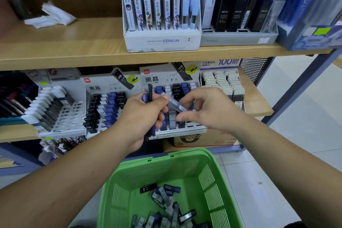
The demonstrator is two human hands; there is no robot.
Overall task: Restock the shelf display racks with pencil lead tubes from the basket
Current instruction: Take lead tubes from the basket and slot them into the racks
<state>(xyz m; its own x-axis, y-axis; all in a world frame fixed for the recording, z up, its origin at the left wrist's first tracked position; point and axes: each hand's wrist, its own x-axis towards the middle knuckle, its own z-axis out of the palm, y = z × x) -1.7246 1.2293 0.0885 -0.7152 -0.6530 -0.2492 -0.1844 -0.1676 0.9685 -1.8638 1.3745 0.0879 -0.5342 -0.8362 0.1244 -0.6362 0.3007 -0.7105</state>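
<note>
Right hand (203, 111) at clear tube (175, 105) in left hand (144, 116)

1. Wooden shelves (64, 55) are carrying branded display racks (162, 41) of lead tubes (92, 114), marking a stationery shop.
2. A price sticker (189, 39) is sitting on one rack.
3. A green basket (166, 155) is standing below.

Shelf board (74, 57) overhangs rack (185, 132); front slots (193, 126) free.
</note>
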